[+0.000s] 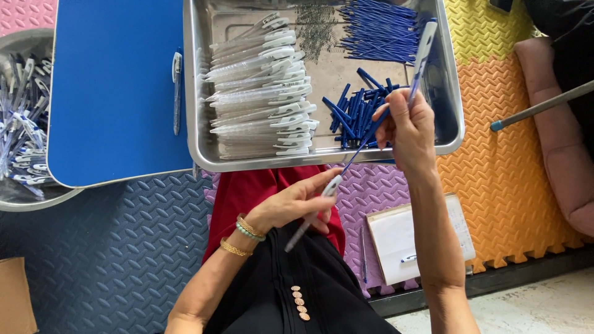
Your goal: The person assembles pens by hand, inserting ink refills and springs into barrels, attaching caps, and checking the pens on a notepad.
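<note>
Left hand (296,204) low, fingers curled shut; right hand (408,127) raised higher, fingers pinched.

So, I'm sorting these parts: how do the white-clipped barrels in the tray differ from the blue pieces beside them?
The barrels are clear with white clips; the blue pieces are solid blue. The barrels are longer and thicker; the blue pieces are short and thin. The barrels lie stacked in a neat row, the blue pieces in a loose heap. Both sit in the same metal tray.
</note>
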